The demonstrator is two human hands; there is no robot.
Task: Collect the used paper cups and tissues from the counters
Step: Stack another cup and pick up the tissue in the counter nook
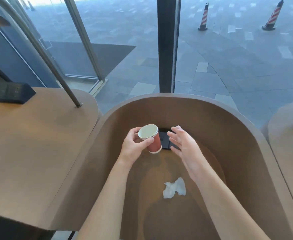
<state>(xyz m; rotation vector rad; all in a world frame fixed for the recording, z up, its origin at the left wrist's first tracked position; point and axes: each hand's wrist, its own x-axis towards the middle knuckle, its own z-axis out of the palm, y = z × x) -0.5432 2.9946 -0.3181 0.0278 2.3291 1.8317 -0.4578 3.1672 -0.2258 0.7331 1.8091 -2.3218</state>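
My left hand [133,144] grips a red paper cup [153,140] with a white lid, tilted and lifted above the brown counter [229,161]. The thumb and fingers wrap around the cup near its top. Just right of the cup, my right hand [183,144] hovers with its fingers straight and spread, holding nothing. A crumpled white tissue [174,187] lies on the counter between my forearms, nearer to me than the cup.
A black panel [165,141] is set into the counter under the hands. The curved brown wall [177,101] rings the counter's far side. A lower table [29,144] at left carries a black socket box [12,92] and a metal pole [55,66]. Glass windows stand beyond.
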